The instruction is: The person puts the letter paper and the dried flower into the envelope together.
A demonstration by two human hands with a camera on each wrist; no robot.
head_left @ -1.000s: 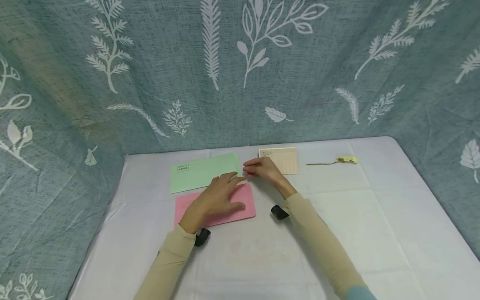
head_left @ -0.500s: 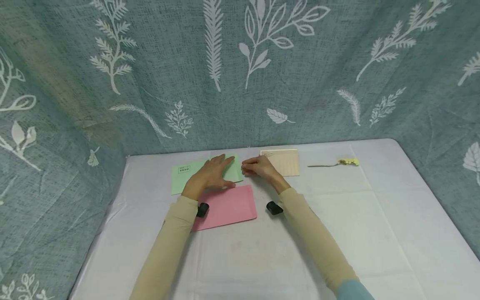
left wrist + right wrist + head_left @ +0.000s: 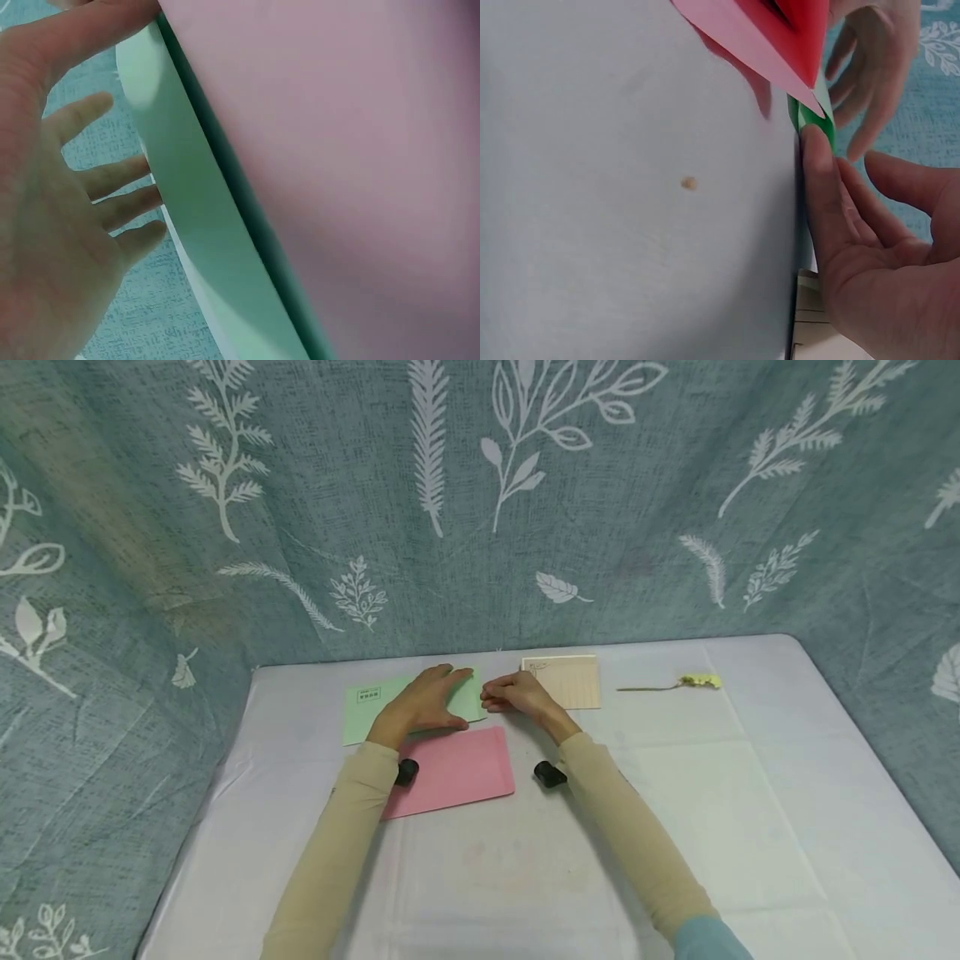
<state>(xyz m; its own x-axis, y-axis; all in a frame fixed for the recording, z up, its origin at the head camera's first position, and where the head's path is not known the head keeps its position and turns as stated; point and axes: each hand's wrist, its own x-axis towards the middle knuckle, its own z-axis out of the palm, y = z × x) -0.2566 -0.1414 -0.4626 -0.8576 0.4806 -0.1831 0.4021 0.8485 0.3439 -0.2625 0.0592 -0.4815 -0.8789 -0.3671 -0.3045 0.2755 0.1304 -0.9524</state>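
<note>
A pale green envelope point(image 3: 362, 718) with a small printed box lies at the back left of the white table. My left hand point(image 3: 420, 706) arches over it, fingers spread, thumb near its front edge. The left wrist view shows those fingers loosely extended along the green paper point(image 3: 202, 202). At the envelope's right end, my right hand point(image 3: 522, 693) pinches the edge between thumb and finger. From the right wrist, the green end point(image 3: 815, 118) bulges slightly apart at the thumb tip. A pink envelope point(image 3: 457, 772) lies just in front, partly under the left forearm.
A beige lined notepad point(image 3: 567, 683) lies behind and right of the right hand. Farther right rests a yellow flower point(image 3: 697, 681) on a thin stem. A leaf-patterned teal curtain point(image 3: 450, 585) hangs behind the table point(image 3: 675, 810).
My left hand moved from above the pink envelope up and left over the green one, then stayed there. The right hand hardly moved. The green envelope's right end now shows beyond the left hand.
</note>
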